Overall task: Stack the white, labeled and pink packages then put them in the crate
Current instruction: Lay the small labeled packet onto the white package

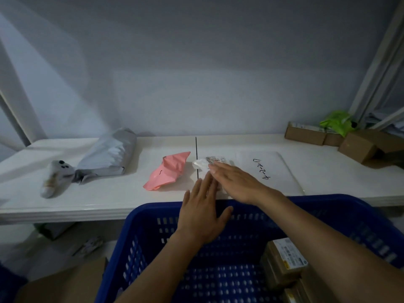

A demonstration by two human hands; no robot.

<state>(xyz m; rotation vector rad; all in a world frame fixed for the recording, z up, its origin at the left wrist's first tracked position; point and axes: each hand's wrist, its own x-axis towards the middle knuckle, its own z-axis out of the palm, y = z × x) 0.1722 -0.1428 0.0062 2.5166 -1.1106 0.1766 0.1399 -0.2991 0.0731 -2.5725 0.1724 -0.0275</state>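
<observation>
A crumpled pink package (167, 170) lies on the white table (109, 193), left of a black seam line. Just right of it sits a small labeled package (207, 162) in clear wrap with a printed label on top. A flat white package (269, 171) with black handwriting lies to the right. My right hand (237, 182) reaches flat over the labeled package, fingers spread, fingertips on its near edge. My left hand (202, 212) hovers open above the blue crate's (153, 217) far rim, fingertips close to the right hand. Neither hand holds anything.
A grey mailer bag (109, 155) and a smaller grey-white parcel (56, 177) lie at the table's left. Brown cardboard boxes (358, 147) and a green bag (337, 122) crowd the back right corner. Labeled brown boxes (284, 261) sit in the crate's right side.
</observation>
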